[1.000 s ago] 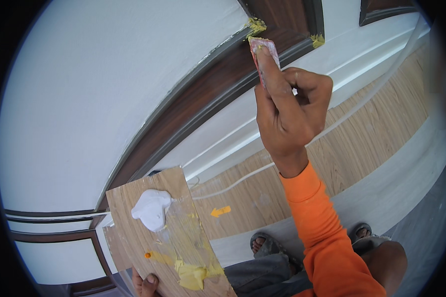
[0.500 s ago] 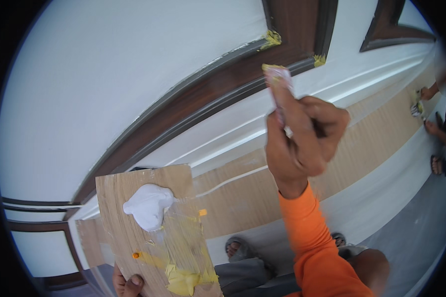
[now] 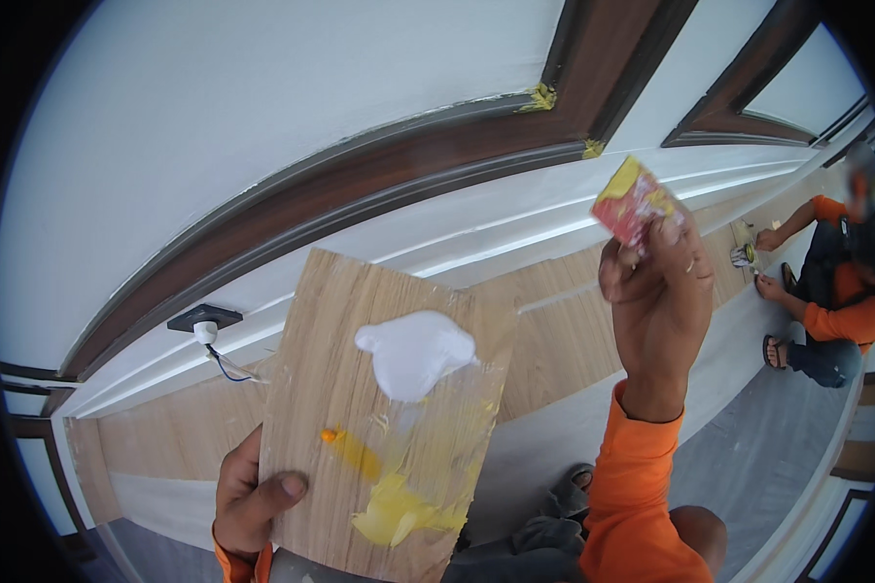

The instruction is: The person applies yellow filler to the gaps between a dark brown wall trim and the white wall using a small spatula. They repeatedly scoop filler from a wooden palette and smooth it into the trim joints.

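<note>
My left hand (image 3: pixel 253 496) grips the left edge of a wood-grain board (image 3: pixel 301 398), thumb on top. On the board sit a white mound of putty (image 3: pixel 418 355), a smear of yellow putty (image 3: pixel 394 510) and a small orange dab (image 3: pixel 348 449). Raised to the right, my right hand (image 3: pixel 659 301) pinches a thin, flat red scraper (image 3: pixel 617 206) with yellow putty along its upper edge. Beyond it runs dark brown wall moulding (image 3: pixel 360 180). Yellow filler (image 3: pixel 542 97) marks its inner corner, and another yellow patch (image 3: pixel 593 149) is on the outer corner.
A black wall socket (image 3: pixel 180 319) with a white plug and cable is low on the wall, left of the board. At the right, a person in orange sleeves (image 3: pixel 831 325) crouches by a small can (image 3: pixel 742 256). Pale sheeting (image 3: pixel 749 428) covers part of the floor.
My right hand has moved right and turned, bringing the scraper's red face into view. The board has shifted up and right in the picture, showing more of my left hand.
</note>
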### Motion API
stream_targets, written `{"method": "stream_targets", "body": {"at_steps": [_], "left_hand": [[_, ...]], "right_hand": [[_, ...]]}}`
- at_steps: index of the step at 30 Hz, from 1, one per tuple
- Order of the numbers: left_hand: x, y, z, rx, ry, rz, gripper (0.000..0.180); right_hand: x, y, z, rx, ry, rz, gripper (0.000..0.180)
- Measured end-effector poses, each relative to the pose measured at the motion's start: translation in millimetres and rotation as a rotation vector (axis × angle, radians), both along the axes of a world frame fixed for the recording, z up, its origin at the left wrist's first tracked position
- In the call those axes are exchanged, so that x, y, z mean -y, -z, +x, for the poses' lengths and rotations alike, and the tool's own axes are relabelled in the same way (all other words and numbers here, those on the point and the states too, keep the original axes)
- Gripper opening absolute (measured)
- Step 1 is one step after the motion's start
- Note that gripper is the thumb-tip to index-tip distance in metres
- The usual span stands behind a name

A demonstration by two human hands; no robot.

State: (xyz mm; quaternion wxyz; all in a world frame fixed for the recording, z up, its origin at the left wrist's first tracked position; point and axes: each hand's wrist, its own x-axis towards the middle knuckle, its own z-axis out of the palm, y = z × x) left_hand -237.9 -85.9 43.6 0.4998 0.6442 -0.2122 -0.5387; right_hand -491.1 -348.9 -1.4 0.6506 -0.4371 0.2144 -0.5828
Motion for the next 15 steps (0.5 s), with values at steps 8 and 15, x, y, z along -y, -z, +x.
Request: {"method": "stream_targets", "body": {"at_steps": [8,15], "left_hand": [[24.5,35.4,-20.8,-0.259,0.004,-0.045,0.07],[39.1,34.7,-53.5,-0.372,-0.002,-0.088,0.071]], "right_hand": [[-32.5,-22.8,-25.8,-0.228,-0.138,-0.005,0.026],[-39.5,-67.6,-71.9,-0.636,-0.284,-0.106,0.031]]}}
